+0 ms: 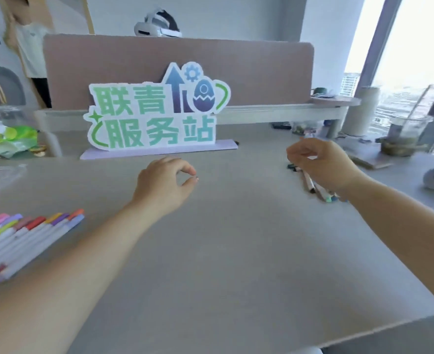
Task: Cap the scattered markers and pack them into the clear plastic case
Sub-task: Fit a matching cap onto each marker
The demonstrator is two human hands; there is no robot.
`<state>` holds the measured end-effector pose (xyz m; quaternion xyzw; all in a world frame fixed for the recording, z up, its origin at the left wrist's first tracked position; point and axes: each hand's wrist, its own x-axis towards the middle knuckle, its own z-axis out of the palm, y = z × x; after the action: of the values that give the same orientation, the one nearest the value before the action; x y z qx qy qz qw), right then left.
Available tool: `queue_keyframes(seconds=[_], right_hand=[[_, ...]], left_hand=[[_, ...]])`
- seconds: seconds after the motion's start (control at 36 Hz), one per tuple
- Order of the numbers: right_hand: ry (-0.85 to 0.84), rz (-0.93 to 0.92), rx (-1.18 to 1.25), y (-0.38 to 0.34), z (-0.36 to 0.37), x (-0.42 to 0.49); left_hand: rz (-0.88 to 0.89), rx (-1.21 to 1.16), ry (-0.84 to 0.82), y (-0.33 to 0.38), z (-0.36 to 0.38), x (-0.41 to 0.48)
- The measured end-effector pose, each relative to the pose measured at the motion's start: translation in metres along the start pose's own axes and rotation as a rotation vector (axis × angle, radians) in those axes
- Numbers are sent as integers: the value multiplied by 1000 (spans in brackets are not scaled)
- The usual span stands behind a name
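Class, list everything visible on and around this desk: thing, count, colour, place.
capped markers: many, white with mixed caps, desk's left edge
loose markers: several, mostly white, right of centre
sign: one, green and blue, desk's back
divider: one, mauve, behind sign
headset: one, white, atop divider
bag: one, green, far left
jar: one, clear, far right
desk: one, grey, beneath everything
left hand: one, centre, fingers curled
right hand: one, over loose markers, fingers curled

markers (19, 241): white, multicoloured caps (57, 218) | sign (157, 116): green-teal lettering | panel (236, 67): seemingly mauve
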<state>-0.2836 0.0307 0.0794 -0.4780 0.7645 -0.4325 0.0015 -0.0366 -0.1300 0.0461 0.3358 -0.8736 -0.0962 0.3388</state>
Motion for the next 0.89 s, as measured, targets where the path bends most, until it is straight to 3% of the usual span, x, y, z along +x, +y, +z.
queue_keyframes(seconds=[0.17,0.33,0.53,0.89], right_hand=[[162,118,-48,50,-67,-28],[218,234,-103,82,-107,-43],[168,328,-167,136,-108,-42],[86,247,-104,190,-118,48]], left_hand=[[84,-90,-115,49,45,11],[133,-180,-200,85,80,29],[122,-240,-342,121,136,50],[13,-331,-366,160,195,100]])
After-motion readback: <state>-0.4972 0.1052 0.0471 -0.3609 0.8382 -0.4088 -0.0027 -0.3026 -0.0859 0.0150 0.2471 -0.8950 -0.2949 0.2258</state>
